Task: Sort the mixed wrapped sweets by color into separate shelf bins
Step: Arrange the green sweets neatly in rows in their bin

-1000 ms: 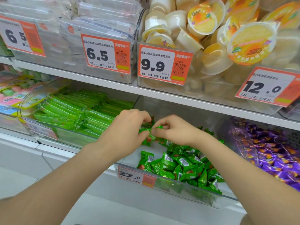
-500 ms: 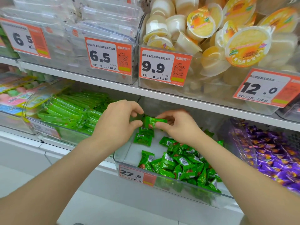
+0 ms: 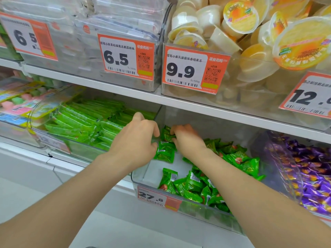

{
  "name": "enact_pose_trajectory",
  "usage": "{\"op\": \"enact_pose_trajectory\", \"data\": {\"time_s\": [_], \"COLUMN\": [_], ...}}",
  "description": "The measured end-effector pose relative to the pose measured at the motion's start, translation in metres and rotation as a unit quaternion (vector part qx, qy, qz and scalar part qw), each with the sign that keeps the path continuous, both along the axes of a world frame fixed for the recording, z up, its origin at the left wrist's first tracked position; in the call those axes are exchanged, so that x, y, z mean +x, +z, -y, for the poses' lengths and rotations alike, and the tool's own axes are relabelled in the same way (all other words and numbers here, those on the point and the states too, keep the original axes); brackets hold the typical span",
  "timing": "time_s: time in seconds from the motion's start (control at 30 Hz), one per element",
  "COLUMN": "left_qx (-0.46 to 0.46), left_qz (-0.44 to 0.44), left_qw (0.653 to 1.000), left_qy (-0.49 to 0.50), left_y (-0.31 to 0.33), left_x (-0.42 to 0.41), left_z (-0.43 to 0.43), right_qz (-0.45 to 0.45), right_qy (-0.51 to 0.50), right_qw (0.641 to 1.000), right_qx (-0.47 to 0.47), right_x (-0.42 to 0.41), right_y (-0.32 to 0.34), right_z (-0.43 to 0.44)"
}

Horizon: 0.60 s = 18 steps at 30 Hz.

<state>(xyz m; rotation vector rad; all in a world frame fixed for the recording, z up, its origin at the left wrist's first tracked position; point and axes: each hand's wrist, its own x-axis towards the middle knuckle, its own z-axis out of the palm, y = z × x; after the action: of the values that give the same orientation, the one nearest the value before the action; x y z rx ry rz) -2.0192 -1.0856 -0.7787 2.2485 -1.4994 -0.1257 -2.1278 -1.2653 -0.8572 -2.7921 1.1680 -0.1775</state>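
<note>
A clear bin on the lower shelf holds green wrapped sweets, loose along its right and front. At its back left corner stands a small stack of green sweets. My right hand reaches into the bin and pinches a green sweet on top of that stack. My left hand is curled at the bin's left wall, thumb and fingertips right beside the stack; whether it grips a sweet is hidden.
A bin of long green bars sits to the left, and a bin of purple sweets to the right. The upper shelf hangs low over the hands, carrying jelly cups and clear packs. Price tag 27.8 fronts the bin.
Both hands moved deeper toward the bin's back left corner. The green sweet they held between them now sits on the stack under my right fingers.
</note>
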Motion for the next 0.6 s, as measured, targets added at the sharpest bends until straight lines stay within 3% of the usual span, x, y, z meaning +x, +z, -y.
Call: {"op": "enact_pose_trajectory", "data": {"time_s": [0.23,0.6], "left_qx": [-0.014,-0.023], "left_qz": [0.004,0.007], "left_qw": [1.0,1.0], "left_qy": [-0.006,-0.005], "left_y": [-0.002,-0.003], "left_x": [0.003,0.004], "left_z": [0.001,0.001], "right_qz": [0.026,0.036], "right_qy": [-0.021,-0.015], "right_qw": [0.997,0.999], "right_qx": [0.065,0.037], "right_x": [0.006,-0.008], "right_y": [-0.003,0.012], "right_z": [0.009,0.008]}}
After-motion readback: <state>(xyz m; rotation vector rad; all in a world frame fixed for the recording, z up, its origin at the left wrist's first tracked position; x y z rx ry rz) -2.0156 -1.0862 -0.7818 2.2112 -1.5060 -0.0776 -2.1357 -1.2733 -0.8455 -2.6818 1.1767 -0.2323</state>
